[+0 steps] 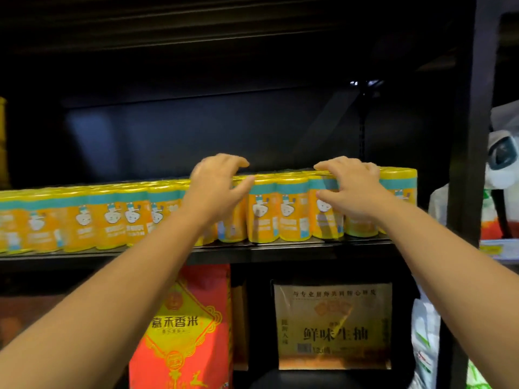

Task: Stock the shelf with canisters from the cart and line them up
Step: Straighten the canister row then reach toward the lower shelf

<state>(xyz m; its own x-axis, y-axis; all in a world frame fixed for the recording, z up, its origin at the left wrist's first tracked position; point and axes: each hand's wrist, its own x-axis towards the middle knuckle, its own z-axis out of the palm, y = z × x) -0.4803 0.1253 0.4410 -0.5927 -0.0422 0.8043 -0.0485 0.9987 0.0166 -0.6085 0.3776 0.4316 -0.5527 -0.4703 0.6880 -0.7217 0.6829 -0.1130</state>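
A long row of yellow-orange canisters (pixel 266 211) with teal bands fills the dark shelf (pixel 280 247) across the middle of the frame. At centre, the left hand (pixel 217 186) arches over the canister tops, fingers curled and thumb at a lid; whether it grips one cannot be told. Just right of centre, the right hand (pixel 351 186) clasps canisters, fingers over their tops and thumb against the front. Below sit a red rice bag (pixel 182 332) and a brown carton (pixel 334 327)
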